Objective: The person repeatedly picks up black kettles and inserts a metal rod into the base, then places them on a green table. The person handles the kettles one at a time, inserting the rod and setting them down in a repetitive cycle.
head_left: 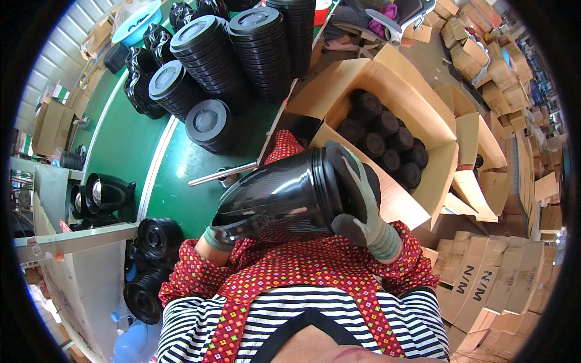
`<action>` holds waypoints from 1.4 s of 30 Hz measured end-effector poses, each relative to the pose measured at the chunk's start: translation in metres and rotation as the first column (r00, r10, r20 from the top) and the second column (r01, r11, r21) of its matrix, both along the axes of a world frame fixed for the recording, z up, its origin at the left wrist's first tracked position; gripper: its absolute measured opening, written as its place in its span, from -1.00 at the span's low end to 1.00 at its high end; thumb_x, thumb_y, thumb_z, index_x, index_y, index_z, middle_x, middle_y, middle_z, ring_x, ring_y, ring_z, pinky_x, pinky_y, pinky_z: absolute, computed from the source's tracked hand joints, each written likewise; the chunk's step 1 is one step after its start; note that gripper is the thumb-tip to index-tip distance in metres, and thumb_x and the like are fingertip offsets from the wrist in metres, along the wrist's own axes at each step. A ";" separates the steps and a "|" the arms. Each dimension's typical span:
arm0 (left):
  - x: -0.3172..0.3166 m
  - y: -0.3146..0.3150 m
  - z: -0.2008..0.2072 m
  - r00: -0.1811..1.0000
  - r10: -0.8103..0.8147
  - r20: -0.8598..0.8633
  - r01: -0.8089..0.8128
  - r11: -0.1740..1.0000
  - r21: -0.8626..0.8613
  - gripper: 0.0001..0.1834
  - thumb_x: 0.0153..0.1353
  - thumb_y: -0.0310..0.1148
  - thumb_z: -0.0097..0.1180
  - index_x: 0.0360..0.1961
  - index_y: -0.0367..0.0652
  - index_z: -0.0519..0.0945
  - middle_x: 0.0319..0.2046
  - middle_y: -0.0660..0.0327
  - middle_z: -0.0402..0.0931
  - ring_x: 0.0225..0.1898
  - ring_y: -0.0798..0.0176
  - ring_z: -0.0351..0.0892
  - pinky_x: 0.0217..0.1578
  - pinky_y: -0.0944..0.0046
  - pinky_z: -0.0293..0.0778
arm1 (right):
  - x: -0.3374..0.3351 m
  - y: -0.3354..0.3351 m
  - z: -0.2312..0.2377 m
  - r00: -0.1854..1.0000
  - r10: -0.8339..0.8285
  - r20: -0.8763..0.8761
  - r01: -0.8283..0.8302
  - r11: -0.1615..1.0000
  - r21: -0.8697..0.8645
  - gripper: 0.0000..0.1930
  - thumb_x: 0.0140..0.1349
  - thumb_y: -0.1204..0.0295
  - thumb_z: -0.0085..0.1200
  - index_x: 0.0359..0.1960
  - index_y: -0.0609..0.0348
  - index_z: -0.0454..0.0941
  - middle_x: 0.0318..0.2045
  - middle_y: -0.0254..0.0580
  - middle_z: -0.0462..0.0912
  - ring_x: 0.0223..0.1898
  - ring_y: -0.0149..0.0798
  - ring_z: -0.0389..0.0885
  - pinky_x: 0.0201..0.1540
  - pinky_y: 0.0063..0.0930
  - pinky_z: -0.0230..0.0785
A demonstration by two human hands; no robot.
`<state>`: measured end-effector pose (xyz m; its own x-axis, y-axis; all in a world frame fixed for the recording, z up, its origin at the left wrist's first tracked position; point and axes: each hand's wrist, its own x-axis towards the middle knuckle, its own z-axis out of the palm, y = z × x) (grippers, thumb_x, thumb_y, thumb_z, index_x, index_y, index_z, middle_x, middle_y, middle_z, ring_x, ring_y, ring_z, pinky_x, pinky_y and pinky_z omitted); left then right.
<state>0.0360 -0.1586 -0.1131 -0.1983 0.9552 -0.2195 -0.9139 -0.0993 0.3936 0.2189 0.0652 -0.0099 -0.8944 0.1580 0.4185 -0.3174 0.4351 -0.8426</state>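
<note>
A glossy black tapered plastic canister (272,196) lies sideways in front of my chest, its wide ribbed end to the right. My left hand (221,237), in a grey-green glove, supports the narrower left end; most of its fingers are hidden behind and beneath it. Gloved in the same way with a dark palm, my right hand (358,196) is closed around the dark round lid-like end, thumb below and fingers over the top. What lies inside the canister cannot be seen. Just beyond it, a metal rod (223,173) juts over the table edge.
On the green table (175,175) stand several stacks of black round lids (209,124) and a blue basin (137,23). An open carton (417,81) at the right holds several black cylinders (390,160). Flat cartons (484,272) are stacked at the lower right. More black round parts (158,237) sit at left.
</note>
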 end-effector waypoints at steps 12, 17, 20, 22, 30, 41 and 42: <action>-0.021 -0.003 0.001 0.905 0.040 -0.423 -0.032 0.999 0.026 -0.33 0.22 -0.23 0.35 0.28 -0.36 0.49 0.17 -0.04 0.58 0.09 0.09 0.68 0.14 0.12 0.65 | 0.010 0.006 -0.008 1.000 0.015 0.011 -0.012 0.967 -0.255 0.00 0.35 -0.14 0.18 0.62 0.25 0.07 0.61 0.30 -0.05 0.62 0.26 -0.02 0.59 0.07 -0.16; -0.023 0.002 0.002 0.530 0.185 -0.828 -0.310 0.951 0.014 -0.26 0.00 -0.24 0.54 0.19 -0.36 0.55 0.07 0.02 0.63 0.03 0.13 0.70 0.11 0.14 0.63 | 0.004 -0.002 0.014 0.986 0.008 0.168 0.085 0.839 -0.538 -0.04 0.53 -0.04 0.03 0.65 0.30 -0.20 0.65 0.12 -0.06 0.66 -0.02 -0.11 0.63 -0.18 -0.25; -0.022 0.009 0.016 0.189 0.258 -0.947 -0.439 0.885 0.154 -0.21 -0.12 -0.25 0.65 0.14 -0.36 0.59 0.02 0.05 0.66 -0.02 0.15 0.71 0.10 0.16 0.62 | 0.004 0.004 0.017 0.963 0.026 0.269 0.140 0.804 -0.578 -0.16 0.63 0.00 -0.12 0.65 0.30 -0.18 0.63 0.02 0.00 0.64 -0.15 -0.03 0.62 -0.30 -0.17; -0.021 0.014 0.026 0.016 0.332 -0.943 -0.439 0.850 0.292 -0.19 -0.18 -0.22 0.67 0.11 -0.34 0.61 -0.04 0.09 0.66 -0.01 0.15 0.68 0.09 0.15 0.58 | 0.005 0.001 0.024 0.958 -0.044 0.284 0.174 0.875 -0.452 -0.20 0.64 0.02 -0.13 0.64 0.30 -0.12 0.60 0.01 0.11 0.60 -0.16 0.08 0.59 -0.32 -0.09; -0.007 0.006 -0.018 0.259 0.307 -0.916 -0.513 0.847 0.140 -0.21 -0.13 -0.18 0.64 0.12 -0.33 0.61 -0.05 0.07 0.65 -0.05 0.13 0.68 0.06 0.14 0.58 | 0.000 -0.004 0.013 0.947 -0.263 0.185 0.312 0.893 -0.324 -0.21 0.43 0.00 0.20 0.51 0.29 0.30 0.42 0.12 0.39 0.44 -0.01 0.36 0.47 -0.22 0.17; -0.031 0.004 0.131 -0.817 0.268 -0.510 0.085 0.932 0.352 -0.46 -0.01 -0.27 0.58 -0.03 -0.32 0.69 -0.05 -0.06 0.61 -0.15 -0.05 0.69 -0.20 0.08 0.65 | 0.019 0.033 -0.034 0.954 -0.135 0.268 0.163 0.983 -0.083 -0.48 0.58 0.19 0.02 0.39 0.33 0.43 0.19 -0.01 0.62 0.14 -0.21 0.62 0.20 -0.38 0.44; -0.034 0.003 0.129 -0.827 0.237 -0.509 0.080 0.947 0.311 -0.36 -0.03 -0.25 0.61 0.04 -0.36 0.65 -0.12 -0.03 0.63 -0.17 -0.04 0.70 -0.17 0.11 0.67 | 0.020 0.036 -0.033 0.946 -0.192 0.262 0.122 0.957 0.262 -0.49 0.56 0.20 0.06 0.35 0.37 0.47 0.07 -0.08 0.72 -0.01 -0.27 0.72 0.07 -0.39 0.56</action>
<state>0.0016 -0.1554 0.0154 0.1182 0.8101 0.5742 0.9670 -0.2253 0.1187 0.2392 0.1013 -0.0427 -0.9526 0.2326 0.1959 0.0064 0.6594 -0.7518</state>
